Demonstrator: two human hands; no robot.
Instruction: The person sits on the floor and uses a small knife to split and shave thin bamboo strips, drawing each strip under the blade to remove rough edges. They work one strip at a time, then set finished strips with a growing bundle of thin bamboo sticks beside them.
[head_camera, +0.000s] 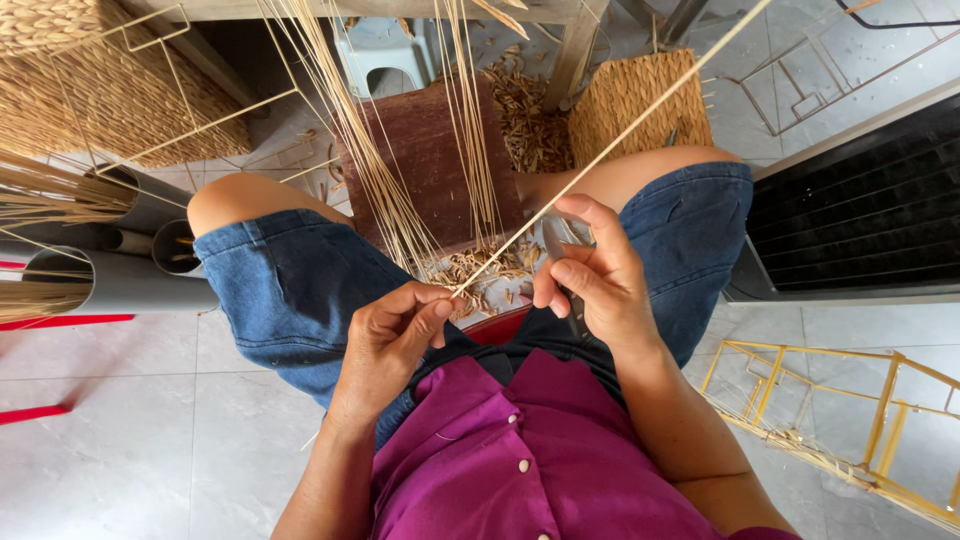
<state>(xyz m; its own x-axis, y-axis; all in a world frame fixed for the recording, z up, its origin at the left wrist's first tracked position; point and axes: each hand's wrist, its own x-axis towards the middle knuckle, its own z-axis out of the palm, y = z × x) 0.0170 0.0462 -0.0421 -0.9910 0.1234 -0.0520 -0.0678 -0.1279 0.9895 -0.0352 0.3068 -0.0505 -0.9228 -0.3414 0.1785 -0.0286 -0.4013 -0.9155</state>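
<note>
Reed strip (600, 150) — near end pinched in left fingers (425, 312), right fingers (575, 275) around a blade (553, 240).

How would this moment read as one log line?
left hand: pinching end of long pale straw stalk | right hand: holding same stalk plus small blade, partly hidden | lap: blue denim shorts | floor: straw trimmings

The long pale straw-coloured reed strip (620, 133) runs out past the top edge, its far end unseen. The small dark-handled knife (560, 262) is mostly hidden behind the right hand (598, 285). The 2 grey plastic pipes (120, 280) and the yellow metal wire frame (860, 410) are cut by the picture's edges.
</note>
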